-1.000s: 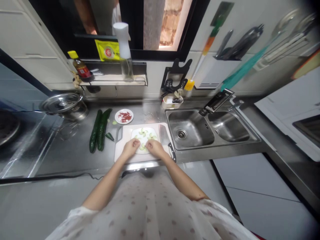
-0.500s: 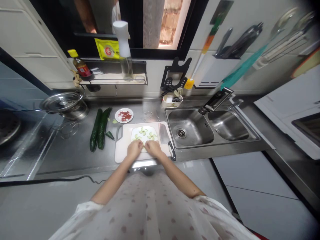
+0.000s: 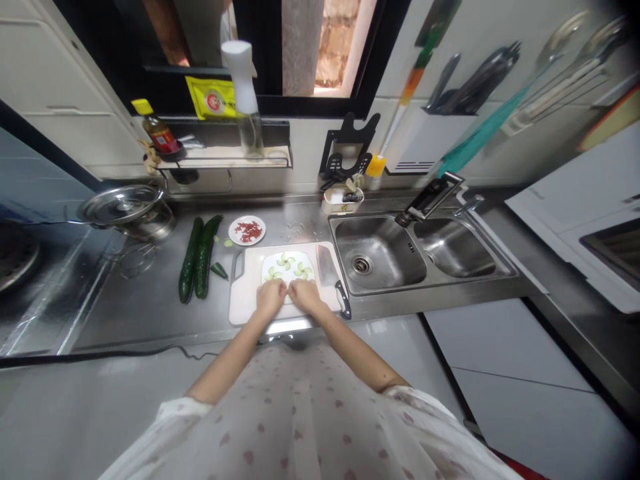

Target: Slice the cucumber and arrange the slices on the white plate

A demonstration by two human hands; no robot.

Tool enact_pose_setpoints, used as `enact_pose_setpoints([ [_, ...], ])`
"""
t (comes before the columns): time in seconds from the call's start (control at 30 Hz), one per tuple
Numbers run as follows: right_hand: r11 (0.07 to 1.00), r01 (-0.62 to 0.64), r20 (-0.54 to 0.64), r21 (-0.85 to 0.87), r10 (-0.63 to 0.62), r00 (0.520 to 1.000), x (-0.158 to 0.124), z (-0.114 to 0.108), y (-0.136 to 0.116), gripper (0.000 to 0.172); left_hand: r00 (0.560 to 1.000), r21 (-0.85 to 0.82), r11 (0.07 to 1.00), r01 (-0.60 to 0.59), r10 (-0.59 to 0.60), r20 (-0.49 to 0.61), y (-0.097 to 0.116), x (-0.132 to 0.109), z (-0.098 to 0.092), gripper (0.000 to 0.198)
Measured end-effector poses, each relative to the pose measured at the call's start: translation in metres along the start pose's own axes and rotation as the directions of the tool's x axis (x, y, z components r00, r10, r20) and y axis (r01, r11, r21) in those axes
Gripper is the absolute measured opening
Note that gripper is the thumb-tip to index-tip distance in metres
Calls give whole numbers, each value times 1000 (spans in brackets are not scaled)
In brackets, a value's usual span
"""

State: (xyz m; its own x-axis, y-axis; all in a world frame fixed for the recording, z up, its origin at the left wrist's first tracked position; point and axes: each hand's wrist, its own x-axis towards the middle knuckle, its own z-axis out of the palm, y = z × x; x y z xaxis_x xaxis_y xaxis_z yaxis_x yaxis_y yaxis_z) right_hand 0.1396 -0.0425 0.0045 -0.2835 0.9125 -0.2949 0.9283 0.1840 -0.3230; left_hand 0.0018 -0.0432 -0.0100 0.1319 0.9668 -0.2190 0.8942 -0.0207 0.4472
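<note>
A white plate (image 3: 287,256) with several pale green cucumber slices (image 3: 286,263) lies on a white cutting board (image 3: 247,293) on the steel counter. My left hand (image 3: 271,297) and my right hand (image 3: 305,296) rest side by side at the plate's near edge, fingers curled and almost touching each other over the slices. What the fingertips pinch is too small to make out. A cleaver (image 3: 331,274) lies on the board's right side, just right of my right hand.
Two whole cucumbers (image 3: 197,261) and a cut tip (image 3: 219,270) lie left of the board. A small dish of red bits (image 3: 247,231) sits behind. A double sink (image 3: 415,253) is on the right, a lidded pot (image 3: 130,210) on the left.
My hands have drawn closer together at the plate's near edge. The view has shifted slightly; nothing else moved.
</note>
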Motion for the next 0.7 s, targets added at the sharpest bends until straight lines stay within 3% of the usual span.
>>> enact_pose_setpoints([
  [0.7,998,-49,-56,46,51,997,0,-5,1,19,999,-3,1000,-12,12,-49,-3,1,6,17],
])
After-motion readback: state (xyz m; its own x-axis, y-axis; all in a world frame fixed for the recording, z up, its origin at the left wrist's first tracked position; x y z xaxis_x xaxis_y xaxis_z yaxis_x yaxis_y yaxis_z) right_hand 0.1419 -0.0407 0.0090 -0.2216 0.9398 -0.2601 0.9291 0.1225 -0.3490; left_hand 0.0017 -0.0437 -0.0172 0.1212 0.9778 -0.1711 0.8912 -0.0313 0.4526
